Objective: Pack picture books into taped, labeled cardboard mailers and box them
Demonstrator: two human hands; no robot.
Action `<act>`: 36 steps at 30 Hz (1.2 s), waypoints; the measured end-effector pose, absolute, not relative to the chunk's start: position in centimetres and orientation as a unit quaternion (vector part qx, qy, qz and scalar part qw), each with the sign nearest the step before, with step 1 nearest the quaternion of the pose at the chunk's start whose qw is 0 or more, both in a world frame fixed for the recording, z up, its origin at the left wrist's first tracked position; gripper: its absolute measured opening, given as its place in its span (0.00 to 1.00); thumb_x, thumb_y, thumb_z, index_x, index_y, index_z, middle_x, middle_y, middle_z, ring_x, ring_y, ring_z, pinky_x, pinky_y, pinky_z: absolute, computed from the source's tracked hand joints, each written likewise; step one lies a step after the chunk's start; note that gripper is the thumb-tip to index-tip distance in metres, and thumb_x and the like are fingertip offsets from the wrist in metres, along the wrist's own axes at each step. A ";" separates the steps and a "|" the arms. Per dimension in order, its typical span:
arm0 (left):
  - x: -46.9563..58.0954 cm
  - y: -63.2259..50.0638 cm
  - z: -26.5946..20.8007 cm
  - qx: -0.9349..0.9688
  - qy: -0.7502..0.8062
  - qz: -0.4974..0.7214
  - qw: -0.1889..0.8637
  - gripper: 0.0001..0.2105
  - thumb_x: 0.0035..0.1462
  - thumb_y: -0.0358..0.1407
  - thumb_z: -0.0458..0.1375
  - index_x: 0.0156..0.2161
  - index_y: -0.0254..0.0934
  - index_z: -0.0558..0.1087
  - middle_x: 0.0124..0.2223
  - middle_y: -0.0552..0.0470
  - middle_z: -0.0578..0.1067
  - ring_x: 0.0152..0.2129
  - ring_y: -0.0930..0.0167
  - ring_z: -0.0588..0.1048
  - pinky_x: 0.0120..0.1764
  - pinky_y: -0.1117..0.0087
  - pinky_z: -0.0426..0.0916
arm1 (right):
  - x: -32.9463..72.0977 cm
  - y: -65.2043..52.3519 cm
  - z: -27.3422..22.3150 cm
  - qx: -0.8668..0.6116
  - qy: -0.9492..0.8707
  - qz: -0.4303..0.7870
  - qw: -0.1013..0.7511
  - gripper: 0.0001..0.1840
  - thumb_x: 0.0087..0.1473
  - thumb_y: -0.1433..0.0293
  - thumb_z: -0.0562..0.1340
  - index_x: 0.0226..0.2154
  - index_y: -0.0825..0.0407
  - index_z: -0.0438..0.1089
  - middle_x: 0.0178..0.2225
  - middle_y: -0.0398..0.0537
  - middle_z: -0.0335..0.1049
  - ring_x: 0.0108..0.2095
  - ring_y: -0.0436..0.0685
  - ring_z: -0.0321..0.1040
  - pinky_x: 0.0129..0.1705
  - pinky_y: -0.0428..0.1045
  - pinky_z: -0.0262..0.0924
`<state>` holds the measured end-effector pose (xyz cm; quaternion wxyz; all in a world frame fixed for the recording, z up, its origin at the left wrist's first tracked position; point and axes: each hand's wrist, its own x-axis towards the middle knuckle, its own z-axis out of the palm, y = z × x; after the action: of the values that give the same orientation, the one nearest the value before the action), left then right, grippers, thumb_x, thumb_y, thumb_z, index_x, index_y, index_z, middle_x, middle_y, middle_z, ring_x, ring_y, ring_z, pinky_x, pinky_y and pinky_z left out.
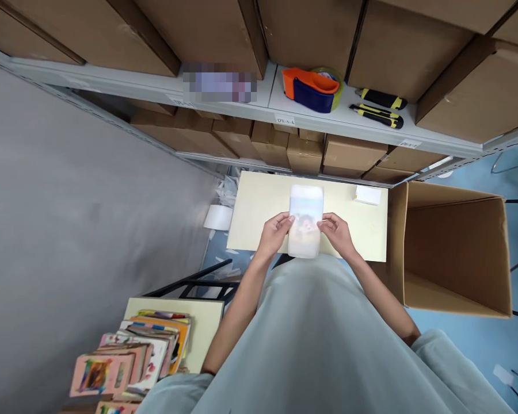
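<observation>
Between my two hands is a pale, glossy rectangular packet (pixel 305 233) with a faint printed picture, held upright over the cream table (pixel 259 198). Glare washes out its print, so I cannot read what it is. My left hand (pixel 277 234) pinches its left edge between thumb and fingers. On the opposite edge, my right hand (pixel 336 233) grips in the same way. Farther right on the table lies a small white box (pixel 368 195), apart from both hands.
A large open cardboard box (pixel 455 247) stands right of the table. The shelf (pixel 267 86) ahead holds cartons, an orange and blue tape dispenser (pixel 313 91) and several utility knives (pixel 380 109). Stacked books (pixel 142 351) lie at lower left. A white bin (pixel 218 217) stands by the wall.
</observation>
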<state>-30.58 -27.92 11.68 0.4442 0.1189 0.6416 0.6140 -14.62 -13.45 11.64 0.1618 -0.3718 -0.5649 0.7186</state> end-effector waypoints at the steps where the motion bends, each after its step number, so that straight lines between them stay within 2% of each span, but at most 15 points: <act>1: -31.2 -28.3 11.8 0.118 0.639 0.617 0.444 0.32 0.55 0.62 0.72 0.49 0.33 0.83 0.45 0.41 0.87 0.41 0.59 0.85 0.46 0.61 0.80 | -15.2 -13.7 11.6 -0.376 -0.572 0.711 0.162 0.22 0.52 0.53 0.73 0.43 0.47 0.73 0.42 0.47 0.78 0.37 0.55 0.76 0.43 0.53 0.73; 4: -33.1 -29.6 11.5 0.119 0.634 0.618 0.451 0.32 0.52 0.62 0.73 0.47 0.33 0.82 0.44 0.41 0.87 0.40 0.60 0.85 0.45 0.62 0.79 | -17.1 -14.8 11.6 -0.393 -0.596 0.680 0.169 0.24 0.52 0.57 0.72 0.49 0.46 0.72 0.47 0.48 0.77 0.40 0.56 0.76 0.41 0.52 0.73; 7: -35.2 -30.8 10.7 0.121 0.628 0.612 0.465 0.31 0.52 0.61 0.74 0.47 0.34 0.82 0.44 0.41 0.87 0.39 0.60 0.85 0.45 0.62 0.79 | -19.3 -16.1 11.5 -0.404 -0.615 0.652 0.183 0.23 0.53 0.57 0.71 0.50 0.46 0.72 0.42 0.47 0.77 0.42 0.57 0.76 0.42 0.52 0.73; 10: -37.4 -32.0 9.7 0.121 0.626 0.609 0.472 0.30 0.53 0.60 0.73 0.48 0.35 0.82 0.43 0.42 0.87 0.40 0.59 0.85 0.46 0.60 0.80 | -21.6 -17.7 11.1 -0.411 -0.620 0.643 0.180 0.22 0.55 0.55 0.71 0.49 0.46 0.73 0.38 0.46 0.77 0.38 0.56 0.74 0.39 0.51 0.71; 14: -40.6 -33.8 7.9 0.104 0.641 0.602 0.464 0.29 0.54 0.60 0.72 0.48 0.36 0.83 0.44 0.43 0.87 0.41 0.58 0.85 0.45 0.60 0.80 | -25.0 -19.6 9.6 -0.412 -0.618 0.654 0.145 0.24 0.58 0.52 0.70 0.52 0.46 0.73 0.39 0.46 0.78 0.33 0.55 0.72 0.35 0.50 0.69; 19: -45.9 -36.5 3.4 0.088 0.667 0.589 0.448 0.27 0.56 0.54 0.69 0.53 0.35 0.82 0.45 0.43 0.86 0.42 0.59 0.84 0.47 0.60 0.79 | -31.0 -21.1 5.0 -0.405 -0.614 0.666 0.126 0.27 0.56 0.50 0.71 0.52 0.47 0.73 0.39 0.47 0.80 0.33 0.55 0.74 0.38 0.52 0.70; 24: -52.3 -37.8 -3.1 0.088 0.723 0.567 0.385 0.21 0.51 0.43 0.67 0.50 0.37 0.81 0.46 0.45 0.85 0.43 0.61 0.83 0.48 0.60 0.79 | -38.0 -21.5 -1.4 -0.398 -0.617 0.672 0.096 0.28 0.53 0.49 0.71 0.49 0.47 0.72 0.36 0.45 0.80 0.33 0.57 0.74 0.39 0.52 0.70; 27: -55.5 -37.4 -7.0 0.071 0.753 0.545 0.363 0.19 0.50 0.38 0.65 0.48 0.37 0.81 0.44 0.44 0.85 0.41 0.62 0.83 0.49 0.59 0.80 | -42.0 -21.4 -5.1 -0.430 -0.624 0.648 0.076 0.23 0.54 0.52 0.69 0.47 0.47 0.70 0.36 0.44 0.81 0.34 0.57 0.75 0.43 0.53 0.71; 31: -58.2 -36.1 -11.1 0.062 0.780 0.513 0.353 0.16 0.49 0.32 0.63 0.45 0.36 0.81 0.45 0.42 0.84 0.41 0.60 0.83 0.52 0.53 0.79 | -46.2 -21.3 -8.9 -0.500 -0.656 0.564 0.027 0.13 0.57 0.62 0.64 0.45 0.48 0.70 0.40 0.47 0.81 0.37 0.58 0.77 0.49 0.54 0.72; 36: -59.4 -34.9 -14.5 0.053 0.789 0.504 0.347 0.18 0.49 0.28 0.62 0.47 0.38 0.81 0.48 0.42 0.84 0.42 0.60 0.83 0.57 0.51 0.77 | -48.5 -21.2 -11.4 -0.528 -0.681 0.508 0.005 0.14 0.59 0.68 0.61 0.47 0.49 0.73 0.40 0.48 0.79 0.43 0.60 0.76 0.54 0.54 0.69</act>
<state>-59.45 -34.92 -14.50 0.3468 0.0532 0.7894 0.5036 -48.48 -21.24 -11.39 0.0046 -0.5276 -0.6812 0.5075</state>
